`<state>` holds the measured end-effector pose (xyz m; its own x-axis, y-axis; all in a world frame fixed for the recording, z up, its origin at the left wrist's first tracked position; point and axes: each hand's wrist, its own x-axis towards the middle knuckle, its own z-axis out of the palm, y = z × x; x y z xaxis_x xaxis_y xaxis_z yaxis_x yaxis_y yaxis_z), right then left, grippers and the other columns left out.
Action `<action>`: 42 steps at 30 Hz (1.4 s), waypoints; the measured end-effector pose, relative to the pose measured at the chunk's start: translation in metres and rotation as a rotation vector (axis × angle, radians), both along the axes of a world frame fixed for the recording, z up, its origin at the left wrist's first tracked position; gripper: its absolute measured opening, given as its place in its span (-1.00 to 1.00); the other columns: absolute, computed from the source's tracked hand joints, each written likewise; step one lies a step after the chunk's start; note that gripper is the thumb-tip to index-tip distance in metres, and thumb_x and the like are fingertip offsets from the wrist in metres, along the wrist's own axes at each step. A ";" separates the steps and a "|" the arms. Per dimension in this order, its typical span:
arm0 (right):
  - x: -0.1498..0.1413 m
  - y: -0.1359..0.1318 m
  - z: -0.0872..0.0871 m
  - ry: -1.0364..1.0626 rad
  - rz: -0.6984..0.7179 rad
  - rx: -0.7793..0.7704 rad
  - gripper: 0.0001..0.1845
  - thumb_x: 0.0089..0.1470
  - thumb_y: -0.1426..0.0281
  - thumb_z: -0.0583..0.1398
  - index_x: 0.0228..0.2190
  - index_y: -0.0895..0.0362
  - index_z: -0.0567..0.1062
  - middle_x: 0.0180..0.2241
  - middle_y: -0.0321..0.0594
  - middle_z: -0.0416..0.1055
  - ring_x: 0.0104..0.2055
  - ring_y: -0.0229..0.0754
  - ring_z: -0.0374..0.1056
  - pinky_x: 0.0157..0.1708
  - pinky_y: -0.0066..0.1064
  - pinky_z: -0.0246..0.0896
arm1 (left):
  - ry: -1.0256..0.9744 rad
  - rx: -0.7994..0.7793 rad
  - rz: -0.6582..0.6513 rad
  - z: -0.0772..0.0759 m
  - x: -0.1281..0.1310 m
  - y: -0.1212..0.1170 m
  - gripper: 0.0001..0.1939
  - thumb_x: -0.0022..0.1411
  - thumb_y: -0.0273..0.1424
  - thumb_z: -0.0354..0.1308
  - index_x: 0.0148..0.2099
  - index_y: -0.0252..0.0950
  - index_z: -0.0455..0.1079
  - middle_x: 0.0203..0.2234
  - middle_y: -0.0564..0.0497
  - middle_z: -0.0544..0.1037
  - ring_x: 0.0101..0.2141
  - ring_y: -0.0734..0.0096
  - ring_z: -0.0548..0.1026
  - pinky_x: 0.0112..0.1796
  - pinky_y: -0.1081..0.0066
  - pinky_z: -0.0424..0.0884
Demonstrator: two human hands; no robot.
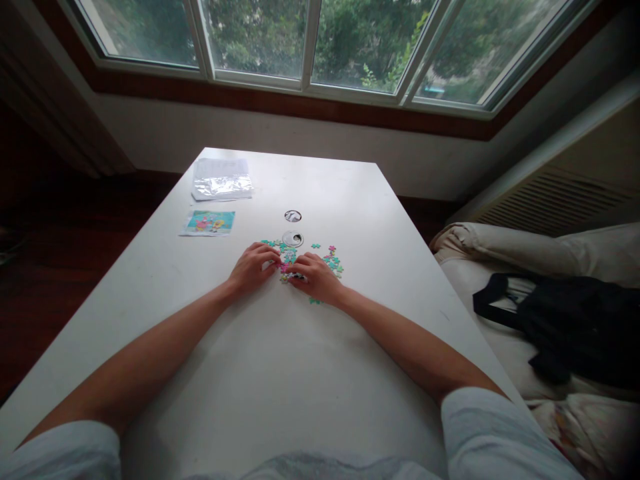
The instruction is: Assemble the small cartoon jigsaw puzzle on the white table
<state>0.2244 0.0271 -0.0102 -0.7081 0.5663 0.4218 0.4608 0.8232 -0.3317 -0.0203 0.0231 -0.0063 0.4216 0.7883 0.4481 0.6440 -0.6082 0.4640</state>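
Observation:
Small jigsaw puzzle pieces (333,260) in green, pink and yellow lie loosely on the white table (280,373). My left hand (254,267) rests at the left side of this pile, its fingers bent and closed at a pink puzzle piece (283,268). From the right, my right hand (315,275) reaches over the pile with fingers curled down on pieces, partly covering them. The fingertips of both hands nearly meet. Exactly which pieces the fingers grip is too small to make out.
Left of the pile lies a colourful cartoon picture sheet (210,223), with a clear plastic bag (223,179) behind it. Two round table inserts (293,239) sit just beyond the pieces. A sofa with dark clothing (575,327) stands right; a window (310,47) is ahead.

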 end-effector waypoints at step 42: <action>0.008 0.006 0.000 0.027 -0.008 -0.086 -0.85 0.25 0.46 0.19 -0.24 0.08 0.58 -0.22 -0.14 0.45 -0.11 -0.11 0.31 -0.05 -0.29 0.24 | 0.360 0.014 0.009 0.010 0.013 -0.026 -0.90 0.30 -0.32 0.19 -0.15 -0.17 0.48 -0.24 -0.04 0.54 -0.15 0.15 0.47 -0.13 0.19 0.35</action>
